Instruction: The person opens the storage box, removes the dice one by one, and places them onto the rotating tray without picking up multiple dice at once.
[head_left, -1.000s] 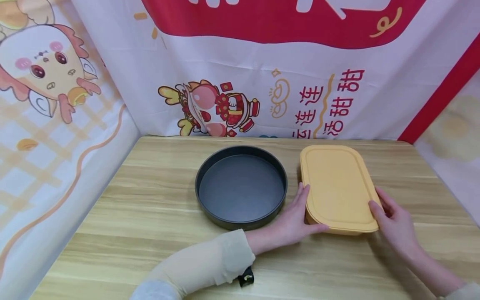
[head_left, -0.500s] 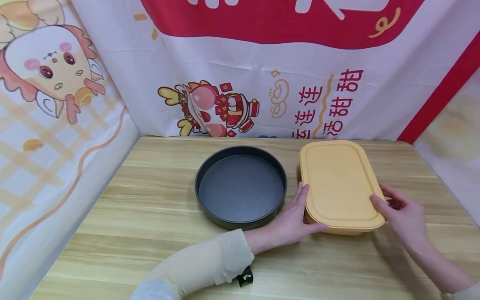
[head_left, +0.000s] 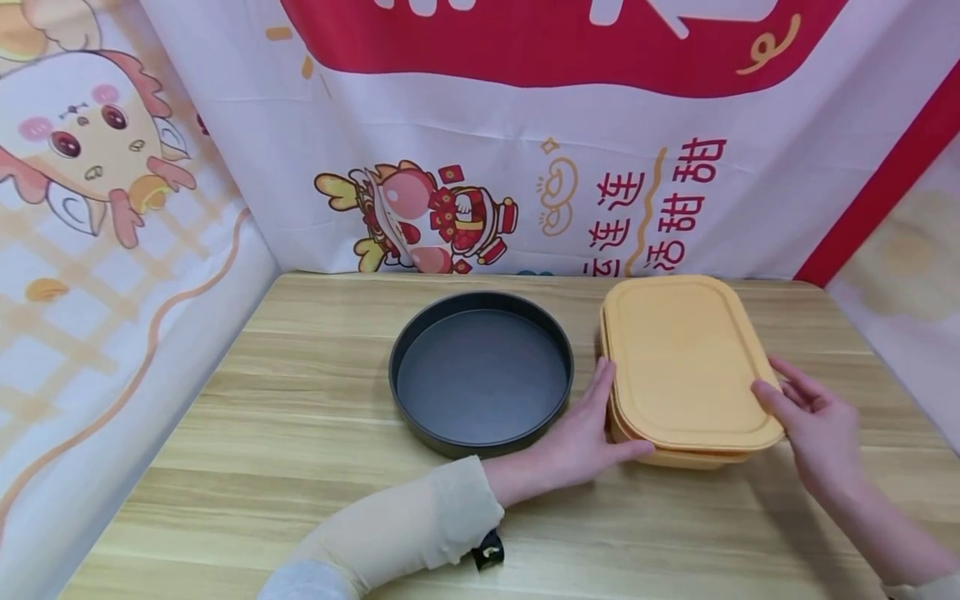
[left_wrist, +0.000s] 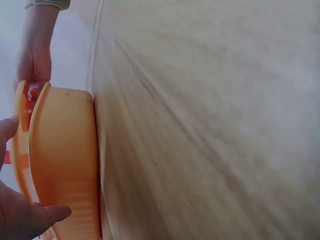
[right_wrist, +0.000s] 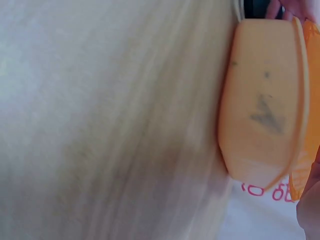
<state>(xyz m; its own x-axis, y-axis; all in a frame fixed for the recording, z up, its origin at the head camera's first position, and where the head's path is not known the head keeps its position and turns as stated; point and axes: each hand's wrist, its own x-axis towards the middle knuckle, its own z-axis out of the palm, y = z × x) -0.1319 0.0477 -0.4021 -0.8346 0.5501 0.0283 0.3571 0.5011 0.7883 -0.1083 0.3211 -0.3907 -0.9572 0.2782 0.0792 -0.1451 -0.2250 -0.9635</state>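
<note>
A yellow rectangular plastic box [head_left: 697, 460] stands on the right part of the table. Its matching lid [head_left: 690, 358] sits askew over it, raised and shifted to the right. The right hand [head_left: 821, 433] pinches the lid's right edge between thumb and fingers. At the box's near left corner, the left hand [head_left: 577, 446] grips it, thumb along the front wall and fingers on the left side. A gap between the lid [left_wrist: 20, 145] and the box's rim shows in the left wrist view. The inside of the box is hidden.
A round dark grey pan [head_left: 483, 375] lies left of the box, close behind the left forearm. A small black piece [head_left: 490, 551] shows below the left sleeve [head_left: 420, 517]. Printed cloth [head_left: 300, 192] hangs along the back and sides of the wooden table [head_left: 247, 467].
The right hand has moved right and slightly up with the lid, which has come away from the box's rim. The left hand and the box have stayed nearly in place.
</note>
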